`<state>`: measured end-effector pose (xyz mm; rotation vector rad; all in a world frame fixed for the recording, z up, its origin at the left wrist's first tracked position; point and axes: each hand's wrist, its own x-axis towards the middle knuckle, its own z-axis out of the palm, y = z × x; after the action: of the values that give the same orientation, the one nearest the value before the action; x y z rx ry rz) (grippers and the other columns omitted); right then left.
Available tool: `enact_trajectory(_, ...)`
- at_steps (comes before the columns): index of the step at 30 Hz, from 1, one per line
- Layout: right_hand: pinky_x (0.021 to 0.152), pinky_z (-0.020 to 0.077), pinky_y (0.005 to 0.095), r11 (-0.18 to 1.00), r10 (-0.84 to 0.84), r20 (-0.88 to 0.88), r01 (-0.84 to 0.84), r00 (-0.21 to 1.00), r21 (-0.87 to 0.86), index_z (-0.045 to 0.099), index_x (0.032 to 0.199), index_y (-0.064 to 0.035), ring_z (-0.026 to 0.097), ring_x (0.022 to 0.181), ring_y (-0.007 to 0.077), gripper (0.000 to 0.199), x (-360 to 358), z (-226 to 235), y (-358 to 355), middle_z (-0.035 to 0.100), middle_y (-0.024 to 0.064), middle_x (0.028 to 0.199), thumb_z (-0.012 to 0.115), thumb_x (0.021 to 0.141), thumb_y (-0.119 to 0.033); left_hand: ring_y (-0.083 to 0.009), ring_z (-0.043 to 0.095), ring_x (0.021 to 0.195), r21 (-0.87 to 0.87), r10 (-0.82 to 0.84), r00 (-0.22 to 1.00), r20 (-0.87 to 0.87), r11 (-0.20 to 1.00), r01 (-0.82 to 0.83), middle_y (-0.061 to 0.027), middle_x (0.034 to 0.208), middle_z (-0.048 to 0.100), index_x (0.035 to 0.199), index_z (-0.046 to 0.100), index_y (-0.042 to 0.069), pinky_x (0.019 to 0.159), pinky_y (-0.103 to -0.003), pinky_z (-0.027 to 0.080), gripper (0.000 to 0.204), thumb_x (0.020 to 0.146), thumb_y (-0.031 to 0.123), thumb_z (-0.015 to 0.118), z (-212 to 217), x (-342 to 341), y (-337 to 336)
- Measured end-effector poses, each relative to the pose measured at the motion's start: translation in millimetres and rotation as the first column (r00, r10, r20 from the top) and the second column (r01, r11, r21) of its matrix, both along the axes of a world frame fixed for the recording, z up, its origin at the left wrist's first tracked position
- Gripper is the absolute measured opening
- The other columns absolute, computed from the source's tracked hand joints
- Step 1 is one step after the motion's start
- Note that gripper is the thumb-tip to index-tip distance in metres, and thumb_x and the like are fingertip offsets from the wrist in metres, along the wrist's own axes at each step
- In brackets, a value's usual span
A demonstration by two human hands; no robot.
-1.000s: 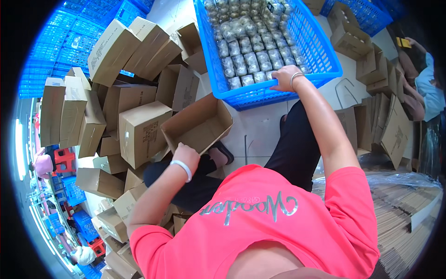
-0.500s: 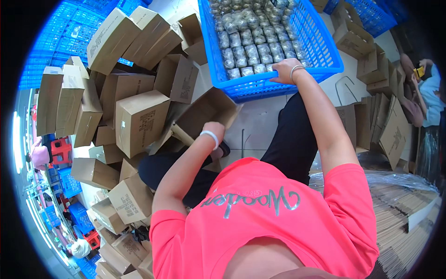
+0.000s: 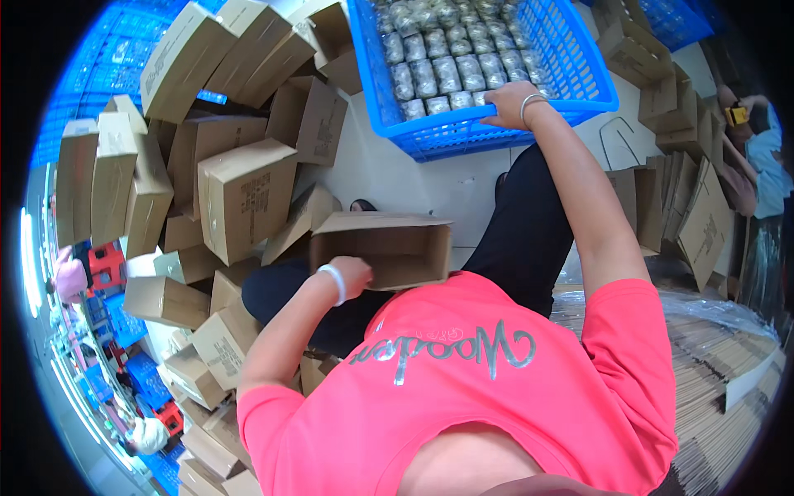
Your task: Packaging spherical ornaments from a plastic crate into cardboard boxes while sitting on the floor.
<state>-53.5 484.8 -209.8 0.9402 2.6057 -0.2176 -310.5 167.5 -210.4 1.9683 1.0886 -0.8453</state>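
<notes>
Brown open carton [image 3: 389, 248] beside blue crate [image 3: 496, 124]

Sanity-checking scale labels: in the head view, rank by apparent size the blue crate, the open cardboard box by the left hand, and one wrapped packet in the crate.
1. Blue crate, largest, though cut off by the picture's top edge.
2. Open cardboard box, which the left hand holds; it sits nearer the camera, so its true size against the crate is unsure.
3. Wrapped packet, plainly smallest.

Pale floor [image 3: 397, 178] amid piled cardboard boxes [image 3: 244, 198]
</notes>
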Motion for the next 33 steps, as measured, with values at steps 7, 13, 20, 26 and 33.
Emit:
enact_trajectory(7, 0.072, 0.0469, 0.0406, 0.999, -0.009, -0.040, 0.010, 0.999, 0.037, 0.060, 0.096, -0.0118, 0.060, 0.082, 0.0313, 0.047, 3.5, -9.3, -1.0, 0.063, 0.0134, 0.085, 0.055, 0.074, -0.053, -0.0273, 0.063, 0.076, 0.287, 0.096, 0.995, 0.012, 0.953, -0.096, -0.0119, 0.080, 0.065, 0.076, 0.067, 0.009, 0.065, -0.036, 0.051, 0.016, 0.076, 0.013, 0.052, -41.4, 71.3, 40.7)
enact_trajectory(13, 0.074, 0.0463, 0.0405, 0.999, -0.032, 0.013, 0.032, 0.999, 0.018, 0.060, 0.098, -0.0121, 0.059, 0.084, 0.0318, 0.048, 0.5, -7.8, -1.4, 0.063, 0.0146, 0.089, 0.056, 0.073, -0.053, -0.0284, 0.062, 0.079, 0.345, 0.240, 0.965, 0.109, 0.901, -0.263, -0.0120, 0.084, 0.064, 0.086, 0.065, 0.010, 0.067, -0.037, 0.050, 0.018, 0.074, 0.011, 0.052, -92.2, 60.1, 58.4)
enact_trajectory(20, 0.077, 0.0452, 0.0279, 0.644, -0.591, -0.425, 0.084, 0.685, -0.760, 0.059, 0.104, -0.0064, 0.058, 0.091, 0.0158, 0.040, 15.5, -24.6, 25.0, 0.061, 0.0068, 0.097, 0.054, 0.082, -0.040, -0.0279, 0.057, 0.095, 0.257, 0.431, 0.721, 0.543, 0.732, -0.631, -0.0133, 0.103, 0.060, 0.107, 0.059, 0.009, 0.080, -0.034, 0.046, 0.031, 0.077, 0.008, 0.057, -102.0, 63.1, 65.0)
enact_trajectory(26, 0.070, 0.0493, 0.0296, 0.188, -0.958, -0.050, 0.488, 0.282, -0.852, 0.056, 0.104, -0.0042, 0.059, 0.087, 0.0190, 0.033, 6.3, -51.1, 75.1, 0.060, 0.0100, 0.099, 0.056, 0.082, -0.030, -0.0275, 0.058, 0.094, -0.081, 0.468, 0.031, 0.883, 0.218, -0.973, -0.0166, 0.101, 0.060, 0.107, 0.056, 0.002, 0.081, -0.034, 0.045, 0.030, 0.079, 0.013, 0.057, 20.8, 54.8, 232.9)
enact_trajectory(33, 0.057, 0.0540, 0.0391, 0.188, -0.712, 0.369, 0.669, 0.597, -0.719, 0.057, 0.086, 0.0035, 0.062, 0.070, 0.0242, 0.021, -9.9, -149.3, 147.1, 0.061, 0.0159, 0.084, 0.046, 0.082, -0.013, -0.0250, 0.056, 0.104, 0.164, 0.894, 0.449, 0.004, 0.442, -0.882, -0.0104, 0.115, 0.056, 0.103, 0.062, 0.004, 0.086, -0.033, 0.045, 0.030, 0.076, 0.016, 0.053, -125.5, 10.6, 384.1)
